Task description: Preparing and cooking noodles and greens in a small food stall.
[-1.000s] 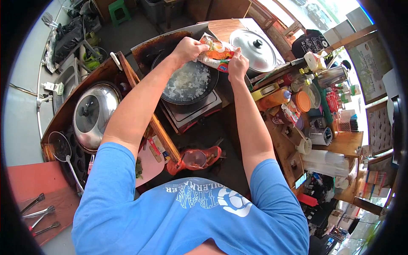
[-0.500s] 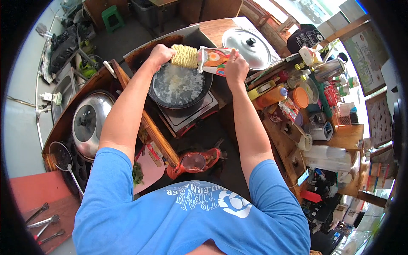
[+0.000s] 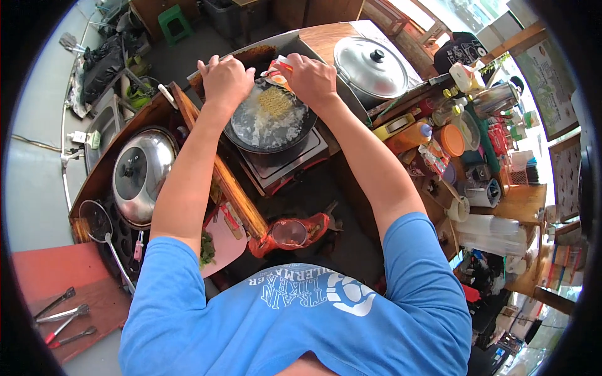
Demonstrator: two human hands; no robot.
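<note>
A pale yellow block of instant noodles (image 3: 274, 102) lies in the bubbling water of a dark pan (image 3: 271, 149), which sits on a silver gas stove (image 3: 295, 164). Over the pan's far left rim is my left hand (image 3: 226, 81), its fingers apart and nothing seen in them. My right hand (image 3: 312, 78) grips the noodle packet (image 3: 276, 75), red, orange and white, above the far side of the water. Part of the packet is hidden behind my right fingers.
A silver lid (image 3: 370, 72) covers a pot at the far right. On the left stands a domed lid (image 3: 141, 172) beside a strainer (image 3: 94, 220). Bottles (image 3: 407, 139) and tubs crowd the right counter. A wooden ledge (image 3: 241, 200) runs left of the stove, near a pink cutting board (image 3: 226, 244).
The noodle block has left my left hand and dropped into the water. My left hand has shifted slightly left, and my right hand has moved left with the packet.
</note>
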